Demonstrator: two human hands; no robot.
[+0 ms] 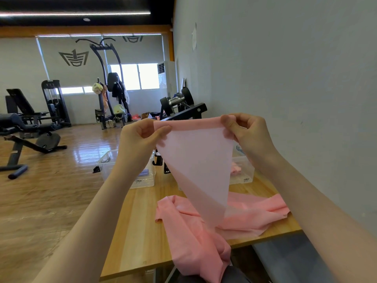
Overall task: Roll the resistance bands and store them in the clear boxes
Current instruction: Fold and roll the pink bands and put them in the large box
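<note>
Pink resistance band (195, 160) held up above the wooden counter (142, 231), its top edge stretched flat between both hands. Left hand (142, 137) pinching the left corner, thumb over curled fingers. Right hand (244, 131) pinching the right corner the same way; both grips closed on the band. Below the hands, a sheet narrowing downward, then spilling into a loose crumpled heap on the counter, one end hanging over the near edge. Behind the band, two clear boxes: left clear box (142, 178) partly hidden by the left forearm, right clear box (242, 170) near the wall, holding something pink, possibly a rolled band. Beyond the counter, gym machines (53, 103) on a wooden floor.
</note>
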